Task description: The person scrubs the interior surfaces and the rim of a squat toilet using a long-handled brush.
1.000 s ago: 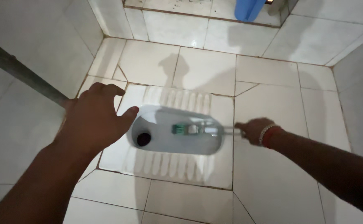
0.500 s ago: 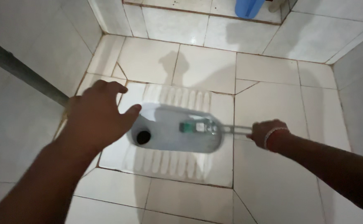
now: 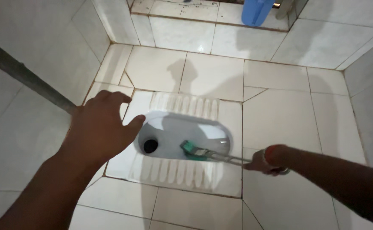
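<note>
Down on the white tiled floor [image 3: 280, 115], your right hand [image 3: 263, 162] grips the brush [image 3: 195, 150] inside the squat pan [image 3: 173, 127]; your left hand [image 3: 99, 127] hovers open, empty, near the wall pipe [image 3: 24, 74].

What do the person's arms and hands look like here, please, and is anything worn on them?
Both forearms are bare, with no sleeves and no gloves in view. The left hand carries no ring, watch or band that shows. The right hand has a band at the wrist, reddish in this dim light; its finer detail is too blurred to tell.
</note>
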